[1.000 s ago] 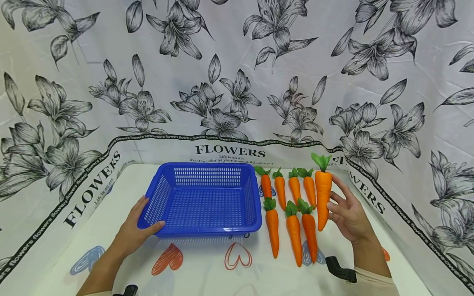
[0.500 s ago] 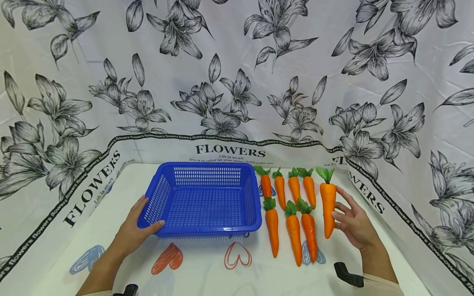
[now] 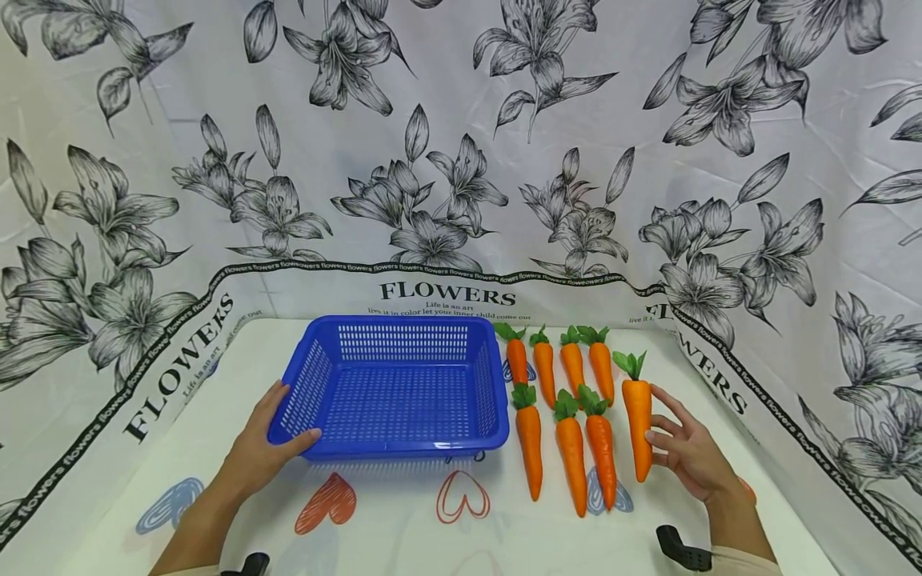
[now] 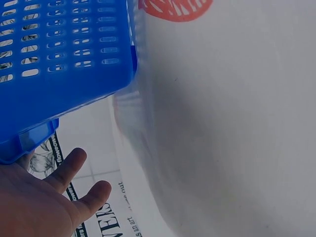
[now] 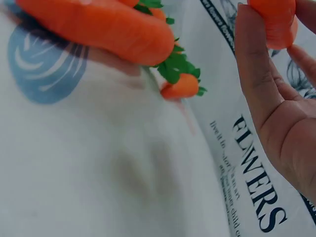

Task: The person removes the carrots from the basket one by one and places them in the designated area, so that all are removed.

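Observation:
A blue plastic basket (image 3: 461, 445) with slotted walls stands on the table, nothing inside it. My left hand (image 3: 261, 448) grips its left rim, the thumb over the near edge; in the left wrist view two fingers of that hand (image 4: 39, 207) stick out past the basket wall (image 4: 94, 74). My right hand (image 3: 687, 452) pinches an orange carrot (image 3: 637, 424) with green leaves, upright with the leaves on top. The right wrist view shows this carrot (image 5: 276, 24) only in part, between thumb and fingers.
Between basket and right hand, several carrots lie in two rows, among them a back-row carrot (image 3: 601, 372) and a front-row carrot (image 3: 601, 456). The white table (image 3: 389, 528) has printed hearts. A flowered curtain (image 3: 432, 200) closes off the back and sides.
My right hand has moved right and towards me with the carrot, lowering it in the head view, away from the back row. The left hand and basket have stayed put.

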The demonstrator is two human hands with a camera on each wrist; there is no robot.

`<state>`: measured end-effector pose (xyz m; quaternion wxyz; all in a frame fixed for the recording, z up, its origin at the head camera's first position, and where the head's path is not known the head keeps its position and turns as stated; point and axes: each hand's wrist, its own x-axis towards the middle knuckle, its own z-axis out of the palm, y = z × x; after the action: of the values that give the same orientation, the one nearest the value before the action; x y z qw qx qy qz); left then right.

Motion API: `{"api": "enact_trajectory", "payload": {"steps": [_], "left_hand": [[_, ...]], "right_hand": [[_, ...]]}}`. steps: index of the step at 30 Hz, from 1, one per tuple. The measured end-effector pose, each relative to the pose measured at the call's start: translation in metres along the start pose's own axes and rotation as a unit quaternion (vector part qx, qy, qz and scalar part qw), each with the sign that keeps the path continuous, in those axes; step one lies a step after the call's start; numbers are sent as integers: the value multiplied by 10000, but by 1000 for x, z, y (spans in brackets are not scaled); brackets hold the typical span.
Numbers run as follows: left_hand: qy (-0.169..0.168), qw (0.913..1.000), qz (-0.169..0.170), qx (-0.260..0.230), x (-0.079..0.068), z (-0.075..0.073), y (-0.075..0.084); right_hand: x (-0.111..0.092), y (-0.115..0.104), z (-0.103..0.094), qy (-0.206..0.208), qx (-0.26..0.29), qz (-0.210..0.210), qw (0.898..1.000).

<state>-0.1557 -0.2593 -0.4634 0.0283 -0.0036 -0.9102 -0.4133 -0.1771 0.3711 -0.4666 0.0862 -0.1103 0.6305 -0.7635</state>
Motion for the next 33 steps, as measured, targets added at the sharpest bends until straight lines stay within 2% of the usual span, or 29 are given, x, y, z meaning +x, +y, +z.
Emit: {"api": "enact_trajectory", "payload": {"steps": [9, 12, 19, 24, 33], "left_hand": [[6, 10000, 4, 42, 1, 0, -1], [4, 10000, -12, 69, 1, 0, -1], [-3, 9999, -61, 97, 0, 1, -1], [10, 9999, -75, 105, 0, 1, 0], [12, 9999, -66, 90, -2, 0, 1]], "right_hand": [[-2, 18, -11, 142, -226, 394, 9989], [-3, 20, -12, 328, -368, 632, 9968], [0, 27, -13, 818, -1109, 1191, 9833], [4, 33, -16, 846, -1411, 1445, 9757], [8, 35, -13, 928, -1787, 1622, 9660]]}}
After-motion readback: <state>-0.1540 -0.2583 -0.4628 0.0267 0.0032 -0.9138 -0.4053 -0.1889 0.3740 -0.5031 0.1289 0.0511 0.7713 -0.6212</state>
